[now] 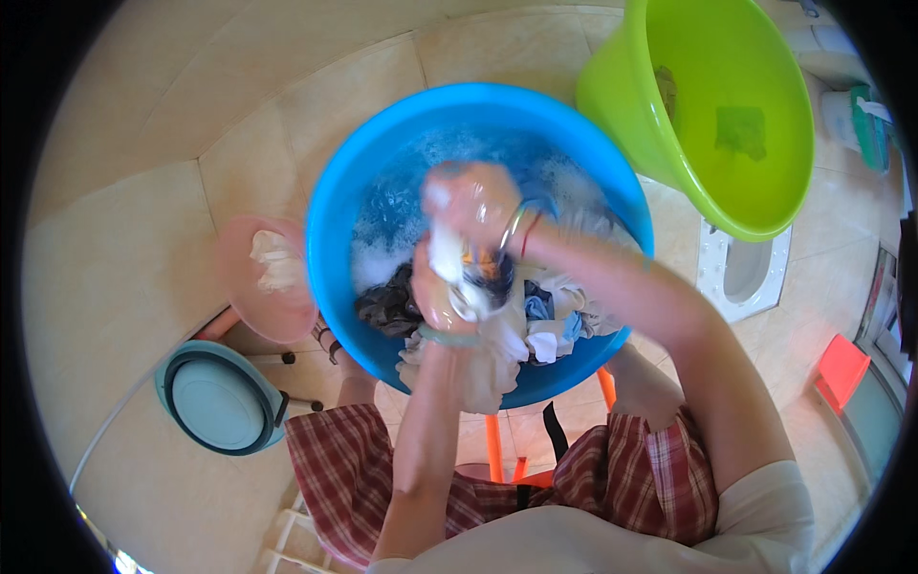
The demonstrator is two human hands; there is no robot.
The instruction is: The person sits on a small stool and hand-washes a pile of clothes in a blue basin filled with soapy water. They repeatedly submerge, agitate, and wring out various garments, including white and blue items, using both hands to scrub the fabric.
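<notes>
Over the large blue basin [478,94] of sudsy water, both of my hands are closed on a wet, foamy white cloth [502,335] with a dark and orange patch. My left hand [435,298], a pale green bangle at its wrist, grips the cloth from below. Just above it, my right hand [473,201] is clenched on the upper part, blurred by motion, with bracelets at the wrist. Part of the cloth hangs toward the basin's near rim. Beside my left hand a dark garment [387,304] lies in the water; white and blue clothes [555,320] are heaped to the right.
A lime green tub [612,96] stands at the far right, near a white squat toilet [712,273]. To the left are a pink basin [239,287] holding a white cloth and a teal tub [220,402]. Orange legs [494,450] show below the blue basin.
</notes>
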